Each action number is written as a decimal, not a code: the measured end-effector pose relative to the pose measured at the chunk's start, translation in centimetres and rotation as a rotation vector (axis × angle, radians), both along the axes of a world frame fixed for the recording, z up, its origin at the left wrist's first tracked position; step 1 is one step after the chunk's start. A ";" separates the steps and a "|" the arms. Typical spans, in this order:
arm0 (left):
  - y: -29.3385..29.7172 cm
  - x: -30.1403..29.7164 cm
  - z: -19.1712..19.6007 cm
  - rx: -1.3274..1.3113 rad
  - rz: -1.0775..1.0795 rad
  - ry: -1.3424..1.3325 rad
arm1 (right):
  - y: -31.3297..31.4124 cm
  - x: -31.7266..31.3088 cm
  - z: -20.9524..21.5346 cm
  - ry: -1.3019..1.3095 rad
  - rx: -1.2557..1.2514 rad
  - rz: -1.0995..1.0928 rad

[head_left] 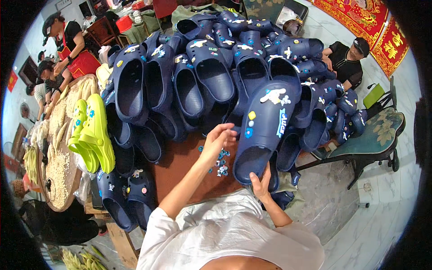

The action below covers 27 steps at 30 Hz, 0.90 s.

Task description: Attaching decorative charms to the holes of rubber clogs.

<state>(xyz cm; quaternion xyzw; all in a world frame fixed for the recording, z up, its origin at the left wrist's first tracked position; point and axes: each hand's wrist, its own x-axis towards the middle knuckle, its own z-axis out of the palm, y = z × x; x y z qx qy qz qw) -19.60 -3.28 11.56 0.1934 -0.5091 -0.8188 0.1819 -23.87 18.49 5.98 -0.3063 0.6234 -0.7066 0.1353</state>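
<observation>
Here, in the head view, a navy clog (265, 130) is held up by its heel end in the right hand (260, 184), whose fingers are curled round the rim so that the toe tilts away and the decorated top faces the person. The left hand (219, 137) is brought to the clog's side edge, its fingertips pressed together as if pinching something small; what is pinched cannot be made out. The clog is kept above a brown table (180, 171), just over a scatter of small blue charms (220, 164), which lie within easy reach of the left hand. Behind it, a large heap of navy clogs (211, 72) is piled, many already fitted with white and yellow charms. To the left, a pair of lime green clogs (92, 132) is stood apart from the navy ones. Other people are seated round the heap, one at the right in a black shirt (344, 67).
</observation>
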 end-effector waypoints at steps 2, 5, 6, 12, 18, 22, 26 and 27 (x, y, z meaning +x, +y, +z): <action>-0.8 -3.2 -0.5 0.001 -0.041 -0.014 | 0.9 -0.1 -0.3 -0.009 0.011 -0.057; -1.1 -7.6 -0.5 -0.025 -0.139 -0.065 | 1.9 -0.1 -1.1 -0.006 0.009 -0.096; -1.3 -9.0 -0.3 -0.051 -0.195 -0.099 | 2.1 -0.2 -1.6 -0.008 0.007 -0.124; -0.9 -14.1 1.6 0.291 -0.331 -0.137 | 3.0 -0.6 -2.0 0.005 0.031 -0.147; 0.5 -15.4 1.8 0.347 -0.065 -0.152 | 2.8 -1.0 -1.8 -0.019 0.009 -0.183; 0.2 -13.8 2.7 0.367 -0.071 -0.047 | 2.7 -1.4 -2.3 0.015 0.027 -0.224; -0.2 -10.4 2.8 0.386 -0.098 0.004 | 2.4 -1.9 -1.5 -0.015 -0.020 -0.225; -0.1 -8.9 2.9 0.332 -0.112 0.001 | 2.4 -2.2 -1.3 -0.015 -0.024 -0.213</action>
